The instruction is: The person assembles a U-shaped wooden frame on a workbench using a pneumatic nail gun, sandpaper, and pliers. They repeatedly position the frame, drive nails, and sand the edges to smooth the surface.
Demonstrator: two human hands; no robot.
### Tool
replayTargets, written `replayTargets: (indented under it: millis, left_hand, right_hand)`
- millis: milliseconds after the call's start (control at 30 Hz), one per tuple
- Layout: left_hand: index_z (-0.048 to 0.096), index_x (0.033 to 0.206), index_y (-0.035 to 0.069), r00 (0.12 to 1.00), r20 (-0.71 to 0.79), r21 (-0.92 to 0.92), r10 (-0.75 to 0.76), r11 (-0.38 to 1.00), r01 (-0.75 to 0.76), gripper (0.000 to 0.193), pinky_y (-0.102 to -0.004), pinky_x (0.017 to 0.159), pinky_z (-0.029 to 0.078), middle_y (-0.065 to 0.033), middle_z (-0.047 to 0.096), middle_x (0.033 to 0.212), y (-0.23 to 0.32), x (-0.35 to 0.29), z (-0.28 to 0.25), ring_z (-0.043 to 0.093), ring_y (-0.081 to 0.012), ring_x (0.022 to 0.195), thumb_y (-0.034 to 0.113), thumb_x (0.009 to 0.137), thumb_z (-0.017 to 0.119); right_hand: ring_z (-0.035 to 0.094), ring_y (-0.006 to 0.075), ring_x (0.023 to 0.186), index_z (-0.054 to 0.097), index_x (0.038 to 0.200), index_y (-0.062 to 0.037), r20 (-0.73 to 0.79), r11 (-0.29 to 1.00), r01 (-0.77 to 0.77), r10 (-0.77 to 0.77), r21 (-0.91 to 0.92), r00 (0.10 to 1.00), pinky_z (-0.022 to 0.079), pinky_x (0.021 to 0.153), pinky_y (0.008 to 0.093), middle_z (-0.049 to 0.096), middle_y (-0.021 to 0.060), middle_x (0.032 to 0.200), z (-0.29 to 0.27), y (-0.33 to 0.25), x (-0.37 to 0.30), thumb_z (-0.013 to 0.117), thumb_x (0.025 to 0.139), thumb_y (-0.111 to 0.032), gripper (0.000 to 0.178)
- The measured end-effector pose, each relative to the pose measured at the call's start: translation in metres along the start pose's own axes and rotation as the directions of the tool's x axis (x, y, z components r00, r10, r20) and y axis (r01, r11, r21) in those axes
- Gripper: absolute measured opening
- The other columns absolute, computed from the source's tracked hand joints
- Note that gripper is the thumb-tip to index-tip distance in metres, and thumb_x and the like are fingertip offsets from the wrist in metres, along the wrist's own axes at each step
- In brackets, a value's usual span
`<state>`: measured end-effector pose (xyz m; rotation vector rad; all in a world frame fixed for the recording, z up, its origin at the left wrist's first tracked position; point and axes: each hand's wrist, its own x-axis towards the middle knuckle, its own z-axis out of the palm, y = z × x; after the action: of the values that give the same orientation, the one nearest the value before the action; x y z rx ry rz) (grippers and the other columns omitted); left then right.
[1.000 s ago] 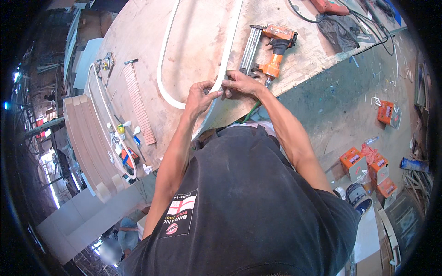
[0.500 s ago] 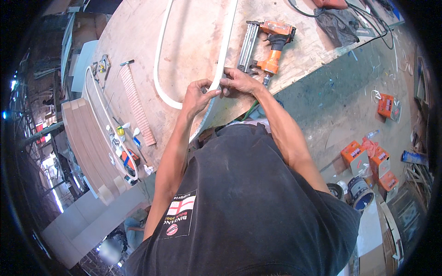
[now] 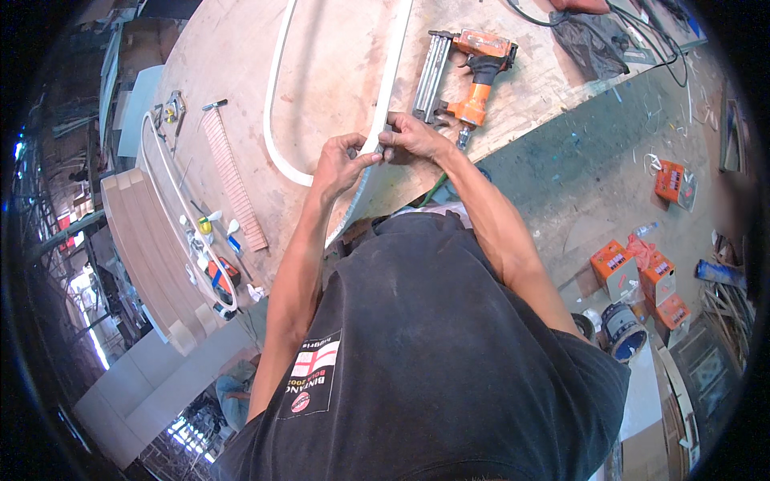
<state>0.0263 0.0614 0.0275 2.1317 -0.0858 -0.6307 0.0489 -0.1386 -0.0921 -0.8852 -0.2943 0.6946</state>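
A long white strip (image 3: 392,76) runs from the far side of the table down to my hands, its edge showing greyish below them. My left hand (image 3: 340,163) is closed, thumb and fingers pinching the strip from its left side. Close beside it, my right hand (image 3: 415,138) is closed on the strip's right side, with its fingertips bunched at the edge. Whether a small piece sits between the fingertips I cannot tell. A white curved band (image 3: 273,128) bends round to the left of the strip. Just beyond my right hand lies an orange and black nail gun (image 3: 479,70), its hose fitting toward me.
On the wooden table (image 3: 216,56) lie a slatted wooden strip (image 3: 233,178), a narrow white loop (image 3: 167,176) and small tools. Curved brown panels (image 3: 148,248) stand at the left. Orange-topped cans (image 3: 613,268) and a blue-stained bucket (image 3: 626,333) are on the floor at right.
The view has shifted slightly, so the table things sit a little further left and up. Both hands keep their hold on the strip, with small finger movements.
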Motion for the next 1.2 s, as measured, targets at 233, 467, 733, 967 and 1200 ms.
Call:
replayTargets:
  millis: [233, 467, 733, 967, 1200]
  left_hand:
    - [0.076, 0.098, 0.001, 1.0, 0.004, 0.085, -0.009, 0.996, 0.008, 0.017, -0.0294, 0.073, 0.051, -0.0041, 0.074, 0.084, 0.014, 0.0, 0.0, 0.064, -0.0101, 0.077, 0.011, 0.086, 0.083]
    - [0.065, 0.108, 0.003, 0.998, 0.058, -0.018, 0.004, 1.0, -0.003, 0.028, -0.0252, 0.071, 0.05, -0.001, 0.07, 0.092, -0.014, 0.006, 0.002, 0.062, -0.0077, 0.079, 0.01, 0.088, 0.083]
    - [0.066, 0.107, 0.0, 0.99, 0.142, -0.009, 0.016, 1.0, -0.015, 0.036, -0.0278, 0.069, 0.05, -0.005, 0.069, 0.089, 0.003, 0.022, 0.0, 0.061, -0.0109, 0.077, 0.02, 0.086, 0.086]
    - [0.069, 0.103, -0.005, 0.985, 0.172, 0.369, 0.019, 0.926, -0.082, 0.032, -0.0303, 0.063, 0.049, -0.0053, 0.067, 0.077, 0.039, 0.034, 0.002, 0.058, -0.0112, 0.069, 0.022, 0.089, 0.079]
    - [0.07, 0.106, -0.006, 0.957, 0.289, 0.292, 0.006, 0.952, -0.094, 0.028, -0.027, 0.062, 0.047, -0.0028, 0.068, 0.079, 0.018, 0.046, -0.011, 0.058, -0.0078, 0.069, 0.017, 0.09, 0.077]
  right_hand:
    - [0.071, 0.0119, 0.089, 0.056, 0.142, 0.0018, -0.156, 0.976, 0.077, -0.111, -0.204, 0.981, 0.059, 0.074, 0.0245, 0.071, 0.012, 0.124, -0.002, 0.009, -0.002, 0.074, 0.099, -0.019, 0.05]
    - [0.072, 0.0156, 0.091, 0.037, 0.155, 0.0099, -0.576, 0.848, -0.046, -0.317, -0.528, 0.754, 0.06, 0.076, 0.0275, 0.052, 0.0218, 0.15, 0.061, 0.013, -0.052, 0.087, 0.082, -0.015, 0.092]
    - [0.057, 0.049, 0.128, 0.022, 0.158, 0.013, -0.666, 0.708, -0.419, -0.096, -0.568, 0.74, 0.054, 0.1, 0.0518, 0.044, 0.0314, 0.143, 0.134, -0.003, -0.06, 0.086, 0.07, -0.038, 0.119]
    - [0.07, 0.048, 0.107, 0.013, 0.159, 0.0122, -0.737, 0.7, -0.481, -0.096, -0.528, 0.669, 0.059, 0.088, 0.0532, 0.033, 0.0345, 0.154, 0.149, 0.006, -0.044, 0.086, 0.077, -0.035, 0.12]
    - [0.07, 0.0519, 0.099, 0.01, 0.159, 0.0126, -0.76, 0.792, -0.418, -0.088, -0.445, 0.644, 0.06, 0.086, 0.0537, 0.027, 0.0385, 0.157, 0.157, 0.01, -0.04, 0.082, 0.076, -0.021, 0.115]
